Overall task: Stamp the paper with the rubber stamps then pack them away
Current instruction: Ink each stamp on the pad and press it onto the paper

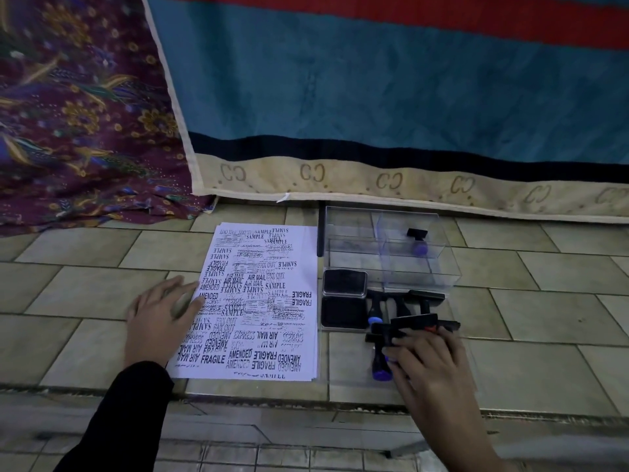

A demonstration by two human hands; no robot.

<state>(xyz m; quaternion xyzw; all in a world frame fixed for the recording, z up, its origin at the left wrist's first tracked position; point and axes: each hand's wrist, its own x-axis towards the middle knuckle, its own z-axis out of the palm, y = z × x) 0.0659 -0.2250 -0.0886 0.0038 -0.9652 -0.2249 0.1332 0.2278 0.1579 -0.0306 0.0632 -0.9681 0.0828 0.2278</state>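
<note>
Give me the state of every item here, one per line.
paper, lying flat, crowded with inked words
ink pad, lid open
clear box, open, one stamp inside
loose stamps, piled beside the box
left hand, flat, fingertips on the paper's edge
right hand, fingers laid on the loose stamps

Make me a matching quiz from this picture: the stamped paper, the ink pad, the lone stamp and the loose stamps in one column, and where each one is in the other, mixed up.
Things
1. stamped paper
2. ink pad
3. lone stamp
4. loose stamps

Places
A. inside the clear box
B. touched by the right hand
C. between the paper and the loose stamps
D. under the fingertips of the left hand

Pairs: 1-D, 2-C, 3-A, 4-B
</note>
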